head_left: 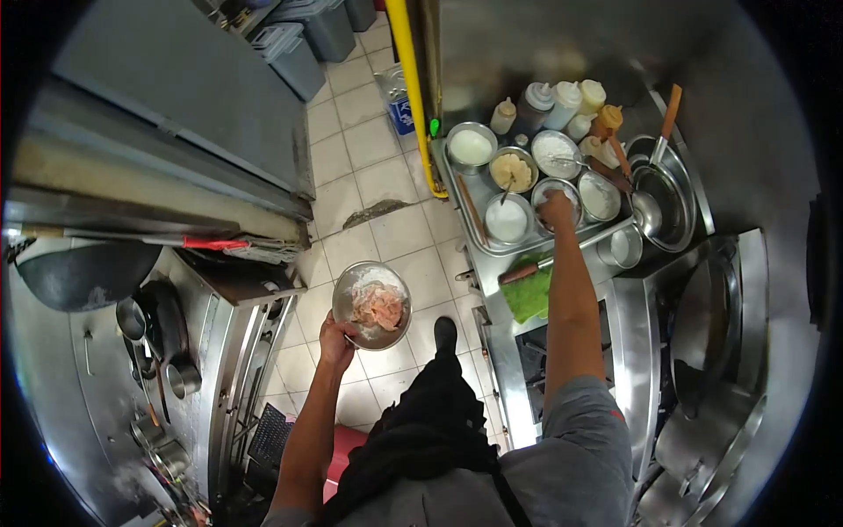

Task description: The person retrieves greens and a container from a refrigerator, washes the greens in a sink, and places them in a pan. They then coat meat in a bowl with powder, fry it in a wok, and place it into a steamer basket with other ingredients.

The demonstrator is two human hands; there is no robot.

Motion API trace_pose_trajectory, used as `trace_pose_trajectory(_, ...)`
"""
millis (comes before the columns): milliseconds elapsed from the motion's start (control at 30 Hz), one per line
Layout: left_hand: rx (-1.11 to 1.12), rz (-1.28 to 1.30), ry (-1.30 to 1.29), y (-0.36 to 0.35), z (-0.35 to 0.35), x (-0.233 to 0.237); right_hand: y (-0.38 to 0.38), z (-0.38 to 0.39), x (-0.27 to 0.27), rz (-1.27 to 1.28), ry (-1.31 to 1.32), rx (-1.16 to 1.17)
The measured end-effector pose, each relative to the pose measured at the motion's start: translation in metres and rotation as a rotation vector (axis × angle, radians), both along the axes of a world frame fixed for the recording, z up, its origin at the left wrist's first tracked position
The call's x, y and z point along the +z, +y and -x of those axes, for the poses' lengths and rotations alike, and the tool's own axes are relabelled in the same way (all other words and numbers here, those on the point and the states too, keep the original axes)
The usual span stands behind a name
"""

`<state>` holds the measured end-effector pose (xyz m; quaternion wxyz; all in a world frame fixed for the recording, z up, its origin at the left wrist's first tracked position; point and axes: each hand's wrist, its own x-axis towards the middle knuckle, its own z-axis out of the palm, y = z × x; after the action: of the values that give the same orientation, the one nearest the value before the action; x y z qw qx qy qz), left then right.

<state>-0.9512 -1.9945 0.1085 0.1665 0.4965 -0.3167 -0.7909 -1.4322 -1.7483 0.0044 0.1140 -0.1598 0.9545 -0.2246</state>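
Note:
My left hand (335, 341) grips the rim of a round metal bowl (403, 330), held out over the floor. In that bowl lie pale pink pieces of raw meat (378, 307) with white powder (373, 276) around them. My right hand (555, 211) reaches down into a metal bowl (569, 189) of white contents on the tray. Its fingers look bunched together, and their tips are hidden. Close around it stand a bowl of white powder (507, 220), a bowl of pale yellow paste (512, 169) and another bowl of white powder (600, 195).
Squeeze bottles (565, 101) line the back of the metal tray (481, 252). A ladle (646, 211) and a large pan (680, 228) are at the right. A green cloth-like item (529, 297) lies before the tray. A yellow pipe (408, 88) rises beside the counter. Woks (88, 277) are at left.

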Motion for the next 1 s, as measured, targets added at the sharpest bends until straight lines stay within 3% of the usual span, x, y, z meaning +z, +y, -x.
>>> trace_pose_trajectory(67, -0.027, 0.028, -0.095, -0.009, 0.012, -0.003, 0.001, -0.001, 0.012, 0.047, -0.24, -0.188)
trace_pose_trajectory(100, -0.043, 0.025, -0.091, -0.013, 0.018, -0.006, 0.018, 0.028, -0.061, 0.207, -0.312, -0.264)
trace_pose_trajectory(167, -0.201, 0.092, -0.149, -0.019, 0.029, -0.019, 0.021, 0.024, -0.031, 0.335, -0.388, -0.373)
trace_pose_trajectory(267, -0.258, 0.197, -0.144, -0.021, 0.054, -0.056, 0.028, 0.013, 0.016, 0.524, -0.482, -0.479)
trace_pose_trajectory(333, -0.345, 0.26, -0.091, -0.01, 0.092, -0.042, 0.03, -0.012, 0.049, 0.76, -0.484, -0.422)
trace_pose_trajectory(400, -0.362, 0.253, -0.006, 0.002, 0.124, -0.033, 0.019, -0.051, 0.099, 0.77, -0.552, -0.362)
trace_pose_trajectory(467, -0.65, 0.287, -0.003, 0.004, 0.153, -0.045, 0.004, -0.103, 0.141, 0.62, -0.418, -0.148)
trace_pose_trajectory(500, -0.697, 0.28, 0.035, 0.012, 0.167, -0.036, 0.011, -0.12, 0.097, 0.554, -0.069, 0.061)
trace_pose_trajectory(567, -0.749, 0.238, 0.048, 0.028, 0.188, -0.005, 0.001, -0.174, 0.087, 0.273, 0.222, 0.134)
trace_pose_trajectory(633, -0.809, 0.208, 0.133, 0.034, 0.195, 0.031, -0.031, -0.232, 0.159, 0.092, 0.184, -0.073)
trace_pose_trajectory(700, -0.9, 0.199, 0.22, 0.036, 0.194, 0.038, -0.036, -0.274, 0.194, 0.331, 0.091, -0.329)
trace_pose_trajectory(733, -0.979, 0.19, 0.245, 0.035, 0.19, 0.043, -0.04, -0.295, 0.201, 0.323, 0.119, -0.407)
trace_pose_trajectory(800, -1.087, 0.183, 0.29, 0.035, 0.173, 0.057, -0.052, -0.339, 0.211, 0.048, -0.042, -0.511)
trace_pose_trajectory(867, -1.162, 0.235, 0.312, 0.038, 0.151, 0.035, -0.085, -0.379, 0.17, -0.454, 0.199, -0.418)
trace_pose_trajectory(933, -1.262, 0.228, 0.333, 0.038, 0.123, 0.012, -0.094, -0.415, 0.141, -0.075, 0.037, -0.657)
trace_pose_trajectory(967, -1.317, 0.215, 0.438, 0.04, 0.112, -0.021, -0.104, -0.441, 0.146, -0.055, -0.036, -0.734)
trace_pose_trajectory(1000, -1.449, 0.318, 0.353, 0.032, 0.084, 0.009, -0.107, -0.462, 0.15, -0.148, -0.074, -0.719)
